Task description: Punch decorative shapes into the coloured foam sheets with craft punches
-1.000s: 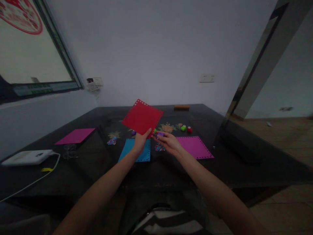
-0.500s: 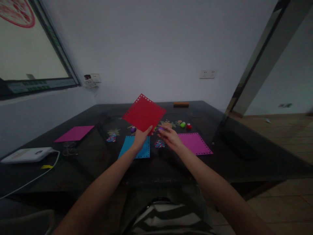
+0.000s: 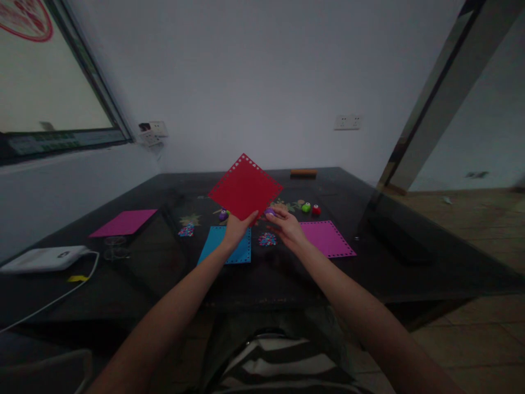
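My left hand (image 3: 237, 229) grips a red sheet of paper (image 3: 246, 189) by its lower corner, raised above the table and turned like a diamond. Small shapes are punched along its two upper edges. Between the fingers of my right hand (image 3: 289, 227) is a small purple craft punch (image 3: 269, 212), close to the sheet's lower right edge; whether it touches the paper I cannot tell. Beneath my left hand lies a blue sheet (image 3: 241, 251) with punched edges. A pink punched sheet (image 3: 326, 238) lies right of my right hand, and a pile of colourful paper bits (image 3: 268, 239) sits between the hands.
A green punch (image 3: 305, 207), a red punch (image 3: 315, 209) and another purple punch (image 3: 223, 215) stand farther back. Left are more paper bits (image 3: 187, 230), a plain pink sheet (image 3: 123, 222) and a white device (image 3: 47, 259) with a cable. A dark flat object (image 3: 400, 241) lies right.
The red sheet has shifted slightly right and up. My right hand, with the purple punch, has come closer to the sheet's lower right edge.
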A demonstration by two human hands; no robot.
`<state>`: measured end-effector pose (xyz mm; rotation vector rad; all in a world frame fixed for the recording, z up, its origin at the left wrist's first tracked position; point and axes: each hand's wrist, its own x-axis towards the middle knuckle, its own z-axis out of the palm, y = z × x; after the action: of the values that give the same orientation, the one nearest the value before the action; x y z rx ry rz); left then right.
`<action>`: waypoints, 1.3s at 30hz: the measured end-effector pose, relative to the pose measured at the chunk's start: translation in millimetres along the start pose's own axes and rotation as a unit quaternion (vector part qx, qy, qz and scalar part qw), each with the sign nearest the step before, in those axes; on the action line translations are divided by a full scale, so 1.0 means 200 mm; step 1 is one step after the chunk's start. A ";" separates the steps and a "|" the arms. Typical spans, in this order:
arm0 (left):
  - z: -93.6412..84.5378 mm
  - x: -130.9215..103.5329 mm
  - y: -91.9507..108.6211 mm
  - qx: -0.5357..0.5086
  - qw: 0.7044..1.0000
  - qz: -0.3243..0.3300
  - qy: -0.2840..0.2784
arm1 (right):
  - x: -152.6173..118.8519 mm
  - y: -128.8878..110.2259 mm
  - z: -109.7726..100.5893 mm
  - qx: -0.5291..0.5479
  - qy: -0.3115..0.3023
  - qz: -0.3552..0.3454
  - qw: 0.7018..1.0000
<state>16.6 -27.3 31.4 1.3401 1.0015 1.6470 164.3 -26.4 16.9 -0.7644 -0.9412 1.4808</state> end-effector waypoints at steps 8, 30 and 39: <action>0.00 0.01 0.00 0.006 1.000 0.000 0.000 | 0.01 0.00 0.00 0.000 0.001 -0.010 1.000; -0.01 0.01 -0.05 0.046 0.998 0.008 -0.034 | 0.00 -0.01 0.01 -0.010 0.015 -0.012 1.000; -0.01 0.00 -0.02 0.050 0.997 -0.011 -0.058 | 0.00 0.00 0.01 -0.043 0.012 -0.029 0.999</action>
<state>15.5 -25.4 28.4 1.4676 1.0376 1.5027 163.5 -26.6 18.3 -0.8089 -1.0069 1.3850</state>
